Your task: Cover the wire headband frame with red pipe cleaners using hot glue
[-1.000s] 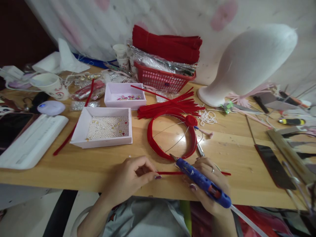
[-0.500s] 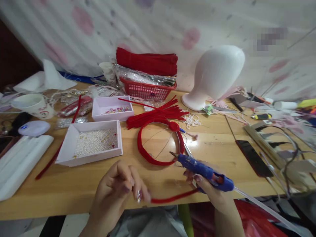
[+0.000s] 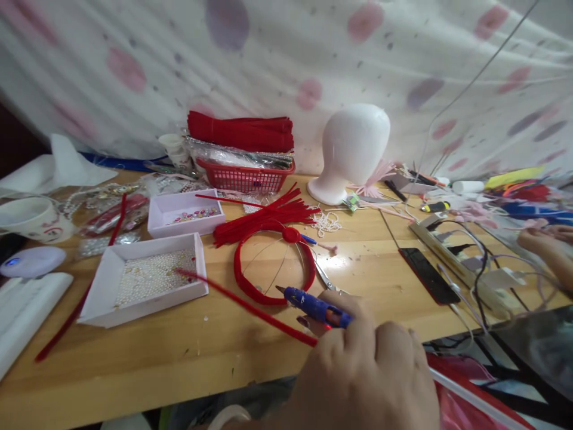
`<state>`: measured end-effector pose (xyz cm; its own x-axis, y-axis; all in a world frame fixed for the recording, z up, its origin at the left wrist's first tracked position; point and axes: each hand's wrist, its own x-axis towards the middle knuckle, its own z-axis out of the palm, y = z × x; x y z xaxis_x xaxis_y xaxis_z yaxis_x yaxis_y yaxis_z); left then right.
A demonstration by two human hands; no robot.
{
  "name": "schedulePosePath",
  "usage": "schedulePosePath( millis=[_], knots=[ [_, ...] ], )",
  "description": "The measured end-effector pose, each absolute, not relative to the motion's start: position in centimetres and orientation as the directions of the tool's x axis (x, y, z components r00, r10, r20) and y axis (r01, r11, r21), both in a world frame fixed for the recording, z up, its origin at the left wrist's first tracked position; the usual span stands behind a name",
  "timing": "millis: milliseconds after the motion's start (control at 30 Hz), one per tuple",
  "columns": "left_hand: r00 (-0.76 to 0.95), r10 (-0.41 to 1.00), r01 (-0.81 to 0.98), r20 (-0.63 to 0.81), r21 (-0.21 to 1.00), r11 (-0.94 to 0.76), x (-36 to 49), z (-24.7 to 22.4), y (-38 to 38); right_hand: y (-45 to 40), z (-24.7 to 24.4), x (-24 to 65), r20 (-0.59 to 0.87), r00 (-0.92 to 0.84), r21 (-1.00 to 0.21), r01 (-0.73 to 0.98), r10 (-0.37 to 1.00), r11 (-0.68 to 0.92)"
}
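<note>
Pale wood makes the table (image 3: 371, 286) that carries everything, and at its near side my left hand (image 3: 367, 376) reaches across to the right, back upward; its fingers are hidden, so I cannot tell whether that grip pinches or lies spread. At the left, the bead tray (image 3: 152, 304) is easily upset if something snags it. Right of it, the red ring (image 3: 238, 269) lies on the wood, and a bump from my knuckles could push it askew. My right hand (image 3: 351, 303), mostly covered by the left, is wrapped around the glue gun (image 3: 308, 303), whose tip (image 3: 283, 290) points left over the ring's near part; touching or not, I cannot say. With both hands crowded, a jostle could swing that tip into the red covering and, if hot, scorch or smear it. The red strip (image 3: 250, 309) slants from my hands toward the far left, its loose end over the tray; a jerk could whip it through the pearls (image 3: 143, 278) and scatter them. Just right of the ring, the scissors (image 3: 328, 282) could be knocked by a sideways slip.
</note>
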<state>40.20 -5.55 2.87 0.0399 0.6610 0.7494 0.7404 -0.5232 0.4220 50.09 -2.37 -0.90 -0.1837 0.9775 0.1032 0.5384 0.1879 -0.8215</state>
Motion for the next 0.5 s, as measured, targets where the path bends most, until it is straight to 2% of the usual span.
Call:
schedulePosePath(
  millis=[100, 233, 367, 500],
  knots=[
    [0.263, 0.581, 0.722, 0.77, 0.242, -0.648, 39.7, 1.9, -5.8, -1.6, -0.5, 50.3, 0.1, -0.349, -0.761, 0.577, 0.932, 0.298],
    [0.406, 0.48, 0.694, 0.778, 0.08, -0.716, 38.2, 1.3, -5.7, -1.2, -1.0, 50.6, 0.134, -0.421, -0.709, 0.592, 0.897, 0.384],
    [0.462, 0.425, 0.645, 0.779, 0.034, -0.763, 37.8, 1.2, -5.5, -1.5, -2.0, 50.9, 0.172, -0.413, -0.662, 0.624, 0.895, 0.415],
    [0.454, 0.425, 0.622, 0.784, 0.063, -0.781, 37.4, 1.7, -5.4, -1.8, -2.2, 50.8, 0.195, -0.395, -0.646, 0.637, 0.898, 0.421]
  ],
)
